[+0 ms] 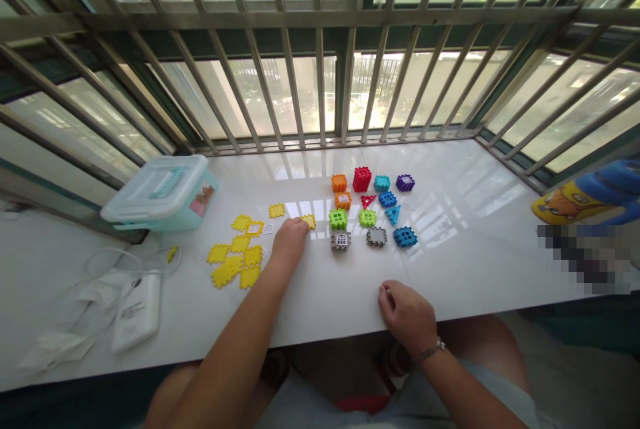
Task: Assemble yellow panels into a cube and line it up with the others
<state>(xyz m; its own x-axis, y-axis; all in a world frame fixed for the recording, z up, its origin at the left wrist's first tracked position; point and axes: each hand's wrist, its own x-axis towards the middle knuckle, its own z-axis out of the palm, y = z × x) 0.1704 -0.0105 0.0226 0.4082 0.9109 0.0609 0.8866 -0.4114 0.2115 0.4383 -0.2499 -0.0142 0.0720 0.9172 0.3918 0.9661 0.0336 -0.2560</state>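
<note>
Where the left grip (291, 239) ends, yellow tile (311, 221), touching, to its right.

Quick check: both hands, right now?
Left hand: touching a flat yellow toothed plastic piece; firm grip can't be told.
Right hand: curled closed; whether it holds anything can't be told.
</note>
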